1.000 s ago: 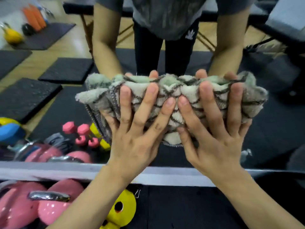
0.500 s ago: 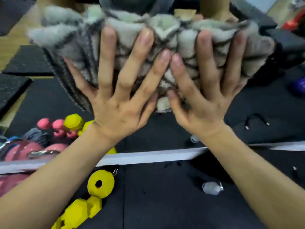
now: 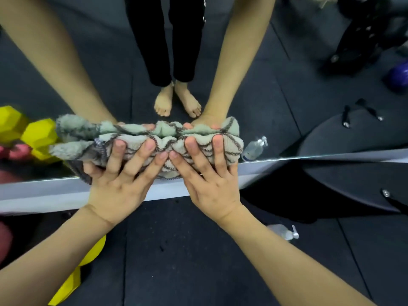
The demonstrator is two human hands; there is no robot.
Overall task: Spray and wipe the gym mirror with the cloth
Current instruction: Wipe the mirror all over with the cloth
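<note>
Fig.: wiping step, near mirror's [image 3: 287,74] bottom edge. My left hand [image 3: 117,186] & right hand [image 3: 212,182], fingers splayed flat, press bunched cloth [image 3: 154,140] on glass; next stroke needs even pressure.

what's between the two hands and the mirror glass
Only the cloth. The head view shows the left hand and right hand pressing it with spread fingers flat against the mirror, just above its lower edge.

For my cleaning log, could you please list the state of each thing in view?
cloth: bunched, pressed against the mirror
left hand: fingers spread, pressing cloth
right hand: fingers spread, pressing cloth
mirror: upright, cloth at its bottom edge
spray bottle: lying on floor
</note>
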